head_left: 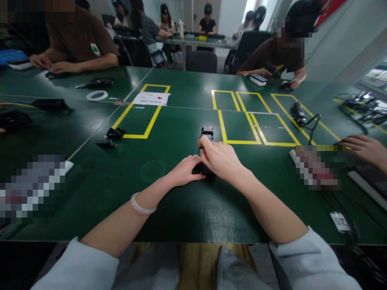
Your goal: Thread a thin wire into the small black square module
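Observation:
A small black device (207, 130) with a squarish end lies on the green table in front of me, largely covered by my fingers. My left hand (188, 170) grips its near left side, thumb toward me and fingers curled against it. Over its top and right side lies my right hand (222, 159), with the fingers bent round the middle. The far end of the device sticks out beyond my right hand. What exactly the device is cannot be made out. Two small black parts (106, 143) lie apart from my hands, to the left.
Yellow tape rectangles (240, 141) mark the green table (178, 217). A paper sheet (151, 98) and a tape roll (97, 95) lie farther back. Blurred-out devices flank me on both sides. A black cylindrical object (298, 113) with a cable lies right. Another person's hand (367, 147) rests at the right edge.

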The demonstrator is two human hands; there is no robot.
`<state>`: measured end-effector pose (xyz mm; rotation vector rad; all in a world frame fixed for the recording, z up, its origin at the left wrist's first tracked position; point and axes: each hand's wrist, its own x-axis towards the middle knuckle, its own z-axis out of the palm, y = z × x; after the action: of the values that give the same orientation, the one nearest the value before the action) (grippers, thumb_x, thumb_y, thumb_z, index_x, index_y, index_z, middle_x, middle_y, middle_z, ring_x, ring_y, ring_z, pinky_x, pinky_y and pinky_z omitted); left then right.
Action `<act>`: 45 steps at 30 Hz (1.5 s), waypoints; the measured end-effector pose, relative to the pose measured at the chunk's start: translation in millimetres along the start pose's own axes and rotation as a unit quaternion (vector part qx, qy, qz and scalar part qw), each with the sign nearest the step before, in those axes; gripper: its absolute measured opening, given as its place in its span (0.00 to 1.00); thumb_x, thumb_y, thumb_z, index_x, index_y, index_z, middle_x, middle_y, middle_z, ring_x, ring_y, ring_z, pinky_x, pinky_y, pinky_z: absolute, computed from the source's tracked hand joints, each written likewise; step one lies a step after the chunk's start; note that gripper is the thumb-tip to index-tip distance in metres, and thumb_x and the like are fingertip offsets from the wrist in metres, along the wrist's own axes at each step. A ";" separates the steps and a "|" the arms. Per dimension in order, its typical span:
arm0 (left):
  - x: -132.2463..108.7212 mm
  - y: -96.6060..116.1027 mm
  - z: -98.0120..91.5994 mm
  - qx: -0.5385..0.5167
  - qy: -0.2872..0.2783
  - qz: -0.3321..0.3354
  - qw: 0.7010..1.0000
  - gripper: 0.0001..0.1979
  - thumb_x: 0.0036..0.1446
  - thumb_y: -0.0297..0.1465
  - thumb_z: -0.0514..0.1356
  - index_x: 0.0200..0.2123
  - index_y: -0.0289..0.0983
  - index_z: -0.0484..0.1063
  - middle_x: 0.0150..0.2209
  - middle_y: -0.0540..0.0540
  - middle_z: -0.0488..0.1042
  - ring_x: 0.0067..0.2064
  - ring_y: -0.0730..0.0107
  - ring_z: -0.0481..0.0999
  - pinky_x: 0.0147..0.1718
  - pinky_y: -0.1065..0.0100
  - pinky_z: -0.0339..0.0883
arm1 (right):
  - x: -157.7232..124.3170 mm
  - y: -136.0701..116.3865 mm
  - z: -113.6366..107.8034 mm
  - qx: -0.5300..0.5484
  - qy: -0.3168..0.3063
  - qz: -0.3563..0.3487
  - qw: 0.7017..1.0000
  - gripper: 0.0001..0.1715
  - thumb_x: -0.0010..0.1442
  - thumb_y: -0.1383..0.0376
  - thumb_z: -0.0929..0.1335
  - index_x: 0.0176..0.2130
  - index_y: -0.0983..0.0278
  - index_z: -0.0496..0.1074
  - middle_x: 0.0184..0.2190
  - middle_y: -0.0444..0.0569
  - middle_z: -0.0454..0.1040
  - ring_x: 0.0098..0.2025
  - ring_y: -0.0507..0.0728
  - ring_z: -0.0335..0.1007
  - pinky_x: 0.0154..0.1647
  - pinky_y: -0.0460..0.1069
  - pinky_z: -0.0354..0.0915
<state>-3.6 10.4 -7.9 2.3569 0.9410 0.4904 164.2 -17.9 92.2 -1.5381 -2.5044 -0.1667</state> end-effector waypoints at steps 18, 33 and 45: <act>-0.3 -1.6 0.8 0.011 -0.001 -0.002 1.000 0.25 0.56 0.43 0.63 0.54 0.39 0.66 0.54 0.40 0.70 0.55 0.50 0.69 0.55 0.51 0.62 | 0.8 2.9 2.5 -0.009 -0.001 -0.002 1.000 0.15 0.69 0.58 0.55 0.43 0.63 0.64 0.31 0.47 0.77 0.30 0.54 0.71 0.27 0.49 0.47; -0.4 -1.2 -0.4 0.006 -0.009 -0.003 1.000 0.25 0.56 0.43 0.63 0.54 0.39 0.67 0.55 0.40 0.70 0.55 0.50 0.69 0.54 0.50 0.62 | 2.1 3.1 2.4 -0.018 -0.014 0.012 1.000 0.15 0.68 0.59 0.55 0.43 0.62 0.65 0.31 0.47 0.77 0.29 0.54 0.71 0.28 0.49 0.47; 0.0 -0.4 0.0 0.005 -0.006 0.000 1.000 0.25 0.56 0.42 0.63 0.54 0.39 0.67 0.56 0.40 0.69 0.56 0.50 0.68 0.55 0.50 0.61 | 1.4 2.3 5.3 -0.016 0.004 -0.014 1.000 0.14 0.68 0.60 0.56 0.42 0.62 0.65 0.30 0.47 0.76 0.30 0.54 0.70 0.29 0.48 0.48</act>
<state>-3.7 10.6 -8.1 2.3660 0.9411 0.4710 165.0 -14.6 87.3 -1.5115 -2.5296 -0.2188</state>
